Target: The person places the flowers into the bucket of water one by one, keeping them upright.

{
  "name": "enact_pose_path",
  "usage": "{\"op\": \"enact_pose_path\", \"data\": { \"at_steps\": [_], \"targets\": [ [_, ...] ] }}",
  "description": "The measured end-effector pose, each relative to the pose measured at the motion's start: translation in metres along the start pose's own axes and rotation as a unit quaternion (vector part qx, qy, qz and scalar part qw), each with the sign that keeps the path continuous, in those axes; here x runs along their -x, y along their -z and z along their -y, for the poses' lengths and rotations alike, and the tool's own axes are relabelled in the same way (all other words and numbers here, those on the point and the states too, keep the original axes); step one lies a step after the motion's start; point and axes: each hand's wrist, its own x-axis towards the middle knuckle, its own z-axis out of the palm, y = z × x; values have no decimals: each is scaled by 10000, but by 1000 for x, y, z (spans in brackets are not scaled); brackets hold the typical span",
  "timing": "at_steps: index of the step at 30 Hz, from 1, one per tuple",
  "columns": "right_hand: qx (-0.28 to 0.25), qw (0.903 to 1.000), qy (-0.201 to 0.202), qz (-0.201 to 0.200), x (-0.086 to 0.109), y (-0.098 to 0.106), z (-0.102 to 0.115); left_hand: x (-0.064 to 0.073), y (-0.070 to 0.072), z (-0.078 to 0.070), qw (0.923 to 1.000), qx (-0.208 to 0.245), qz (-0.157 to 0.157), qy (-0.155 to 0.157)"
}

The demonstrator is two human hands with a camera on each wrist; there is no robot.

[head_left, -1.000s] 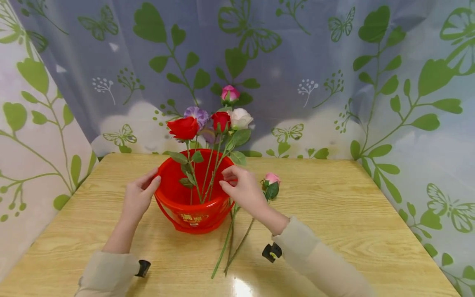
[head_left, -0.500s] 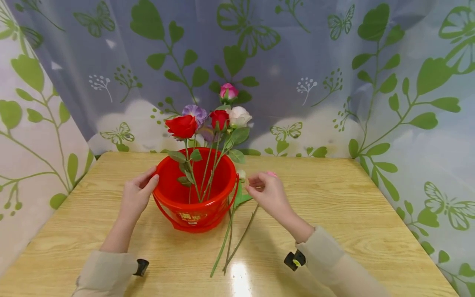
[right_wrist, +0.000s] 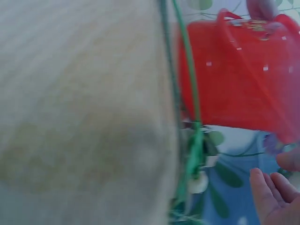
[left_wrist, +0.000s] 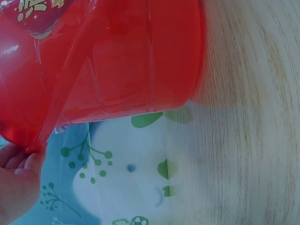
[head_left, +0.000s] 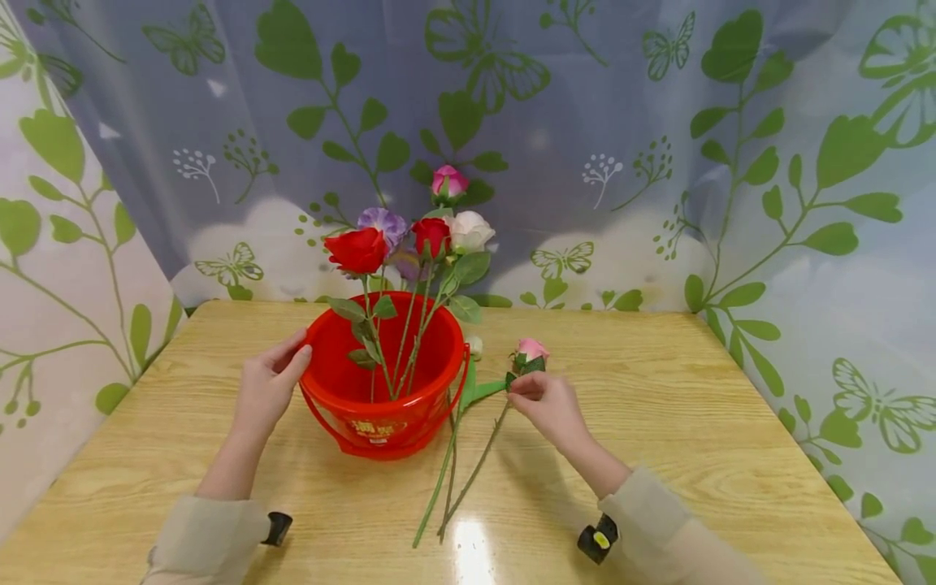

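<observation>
"What changed?"
"My spread right grip [head_left: 553,412] moved from the round red plastic bucket [head_left: 418,427] to the pink long-stemmed rose [head_left: 531,349] on the wooden tabletop [head_left: 695,431], seemingly within reach; my left grip [head_left: 267,387] pinched the bucket."

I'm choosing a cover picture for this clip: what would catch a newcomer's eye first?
Probably the glossy red bucket, left of centre on the wooden table, held by the left hand. Next, the flowers rising from it: a large red bloom at the left, a white one at the right and a bright pink bud topmost. Right of the bucket, a pale pink rose lies beside the right hand.
</observation>
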Motion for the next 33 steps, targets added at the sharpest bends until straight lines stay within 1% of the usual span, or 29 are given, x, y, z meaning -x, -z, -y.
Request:
{"op": "enact_pose_path", "data": {
  "at_steps": [2,4,6,9,14,16,20,26,30,33],
  "targets": [
    [-312,9990,-313,16,1,-3,-8,0,0,0,10000,-14,-15,-16],
    [-665,9957,-651,47,1,-6,-14,1,0,0,10000,-63,-18,-19],
    [-1005,9898,-1012,73,2,-9,-20,1,0,-1,9999,-101,-15,-14],
    [-1344,9803,-1447,97,2,-14,-28,2,0,-1,9999,-115,-13,-9],
    [-1838,9628,-1969,212,1,-21,-42,2,1,-2,9999,-102,-25,-15],
    [-2085,9553,-2078,278,0,-23,-46,2,1,-2,9999,-108,-35,-19],
    [-2421,9450,-2165,379,-3,-28,-49,1,1,-1,9999,-109,-61,-35],
    [-2659,9311,-2452,476,-8,-33,-50,0,0,1,9999,-59,-80,-104],
    [-2740,9261,-2548,487,-11,-36,-50,0,0,1,9999,-55,-53,-86],
    [-2752,9242,-2607,460,-13,-37,-51,0,0,0,10000,-28,-23,-65]
  ]
}}
